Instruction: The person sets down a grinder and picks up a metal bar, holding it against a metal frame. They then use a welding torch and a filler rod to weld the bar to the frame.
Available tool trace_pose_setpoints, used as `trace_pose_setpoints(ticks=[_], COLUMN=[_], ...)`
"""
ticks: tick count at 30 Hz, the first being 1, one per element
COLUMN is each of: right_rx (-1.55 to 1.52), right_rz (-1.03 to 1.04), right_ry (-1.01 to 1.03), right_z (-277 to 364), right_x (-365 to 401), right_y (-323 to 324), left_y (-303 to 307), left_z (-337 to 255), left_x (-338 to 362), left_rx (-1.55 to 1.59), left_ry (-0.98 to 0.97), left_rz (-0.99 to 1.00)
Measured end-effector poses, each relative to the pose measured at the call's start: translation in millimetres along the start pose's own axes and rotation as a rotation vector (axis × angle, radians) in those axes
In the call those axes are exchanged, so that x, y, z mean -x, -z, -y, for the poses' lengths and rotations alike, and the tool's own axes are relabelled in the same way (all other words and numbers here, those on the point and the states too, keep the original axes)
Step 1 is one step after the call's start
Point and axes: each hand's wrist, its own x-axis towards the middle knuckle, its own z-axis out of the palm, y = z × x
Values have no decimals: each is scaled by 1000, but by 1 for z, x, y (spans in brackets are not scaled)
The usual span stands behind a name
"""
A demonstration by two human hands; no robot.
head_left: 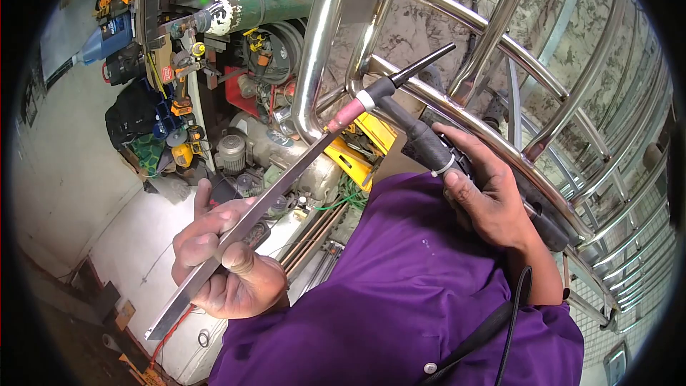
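Note:
My left hand (232,261) grips a flat metal strip (275,191) between thumb and fingers, holding it on a slant. The strip's upper end comes right up to the pink ceramic cup (349,114) of a TIG welding torch (414,129). Wrapped round the torch's black ribbed handle is my right hand (493,196), thumb along its near side. A long black back cap sticks out from the torch head toward the upper right. Behind the torch stands a frame of shiny steel tubes (325,36).
A green gas cylinder (279,8) lies at the upper left. Power tools (182,154) crowd a rack beside a compressor tank (318,171) and a yellow piece (350,164). The tube frame fills the right side. A black cable (509,336) crosses my purple shirt.

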Motion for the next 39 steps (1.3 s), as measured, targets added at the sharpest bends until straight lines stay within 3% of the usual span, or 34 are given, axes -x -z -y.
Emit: trace_pose_setpoints(ticks=[6, 8, 9, 11, 14, 16, 18, 32, 39], right_rx=[47, 7, 148, 241, 127, 92, -3, -105, -88], right_rz=[-13, -33, -84, -119, -89, -75, -56, 23, 16], right_ry=[0, 52, 184, 248, 149, 212, 111, -61, -12], right_z=[8, 4, -8, -13, -2, -7, -6, 4, 1], right_x=[2, 1, -3, -5, -1, -2, -1, 1, -1], right_y=[0, 1, 5, 8, 7, 5, 3, 3, 3], left_y=[7, -5, -1, -2, -2, -1, -1, 0, -1], left_z=[-5, -8, -7, -3, -3, -4, -5, -7, -8], left_x=[3, -5, -3, -2, -3, -4, -5, -5, -5], left_rx=[66, 70, 12, 37, 36, 28, 22, -20, -33], left_ry=[111, 52, 58, 37, 25, 29, 39, 72, 73], left_rz=[-10, 10, 38, 7, 21, 37, 41, 50, 45])
